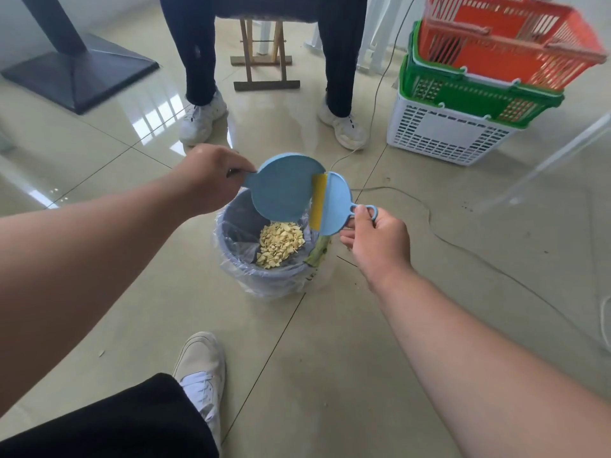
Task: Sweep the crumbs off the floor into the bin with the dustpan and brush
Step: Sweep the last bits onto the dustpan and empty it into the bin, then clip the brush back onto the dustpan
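Observation:
My left hand (211,178) grips the handle of a round light-blue dustpan (284,188), tilted over the bin. In my right hand (377,241) is the loop handle of the small blue brush (335,206), whose yellow bristle strip touches the dustpan's edge. Below them stands a grey-blue bin (264,276) lined with a clear plastic bag. A heap of pale yellow crumbs (281,244) lies inside it. One stray crumb (101,353) lies on the tile floor at the lower left.
A seated person's legs and white shoes (203,119) are just beyond the bin, with a wooden stool behind. Stacked orange, green and white baskets (463,104) stand at the right. A thin cable (429,216) runs across the floor. My own shoe (201,368) is below the bin.

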Motion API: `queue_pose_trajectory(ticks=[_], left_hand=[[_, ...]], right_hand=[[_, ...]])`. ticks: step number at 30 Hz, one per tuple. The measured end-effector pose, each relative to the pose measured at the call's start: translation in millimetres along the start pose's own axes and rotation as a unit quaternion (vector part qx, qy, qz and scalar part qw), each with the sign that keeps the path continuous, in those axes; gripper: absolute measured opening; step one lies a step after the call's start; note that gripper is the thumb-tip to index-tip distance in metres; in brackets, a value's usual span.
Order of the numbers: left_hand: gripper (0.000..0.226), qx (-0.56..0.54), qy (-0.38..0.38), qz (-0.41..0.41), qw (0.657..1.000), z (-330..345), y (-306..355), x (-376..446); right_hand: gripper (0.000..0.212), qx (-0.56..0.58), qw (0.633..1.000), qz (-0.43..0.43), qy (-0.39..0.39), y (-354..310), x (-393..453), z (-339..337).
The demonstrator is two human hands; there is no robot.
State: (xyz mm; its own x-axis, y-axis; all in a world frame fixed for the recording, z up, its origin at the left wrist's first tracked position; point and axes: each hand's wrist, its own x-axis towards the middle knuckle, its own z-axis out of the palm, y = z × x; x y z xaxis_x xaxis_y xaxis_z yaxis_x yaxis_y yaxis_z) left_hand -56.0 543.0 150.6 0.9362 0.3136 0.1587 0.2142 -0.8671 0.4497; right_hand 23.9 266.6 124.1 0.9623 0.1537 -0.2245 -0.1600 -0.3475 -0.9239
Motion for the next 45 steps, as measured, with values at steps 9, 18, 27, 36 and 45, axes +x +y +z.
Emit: queue_pose_trajectory(ticks=[9,18,27,36,45], left_hand=[[0.008,-0.165,-0.107,-0.120,0.973,38,78,17],[0.017,-0.264,-0.282,-0.104,0.917,166,188,-22],[0.042,-0.365,-0.336,-0.192,0.847,298,263,-125],[0.037,-0.513,-0.347,-0.214,0.755,304,299,-106],[0.043,-0.482,-0.332,-0.243,0.774,313,287,-108]], right_hand=[[0.026,0.088,0.992,-0.025,0.082,13,-2,-80],[0.037,-0.087,0.983,-0.049,0.153,80,-14,-197],[0.025,-0.314,0.945,-0.090,0.028,198,-52,-234],[0.034,-0.394,0.912,-0.111,0.039,203,-50,-230],[0.032,-0.362,0.921,-0.142,0.029,222,-43,-226]])
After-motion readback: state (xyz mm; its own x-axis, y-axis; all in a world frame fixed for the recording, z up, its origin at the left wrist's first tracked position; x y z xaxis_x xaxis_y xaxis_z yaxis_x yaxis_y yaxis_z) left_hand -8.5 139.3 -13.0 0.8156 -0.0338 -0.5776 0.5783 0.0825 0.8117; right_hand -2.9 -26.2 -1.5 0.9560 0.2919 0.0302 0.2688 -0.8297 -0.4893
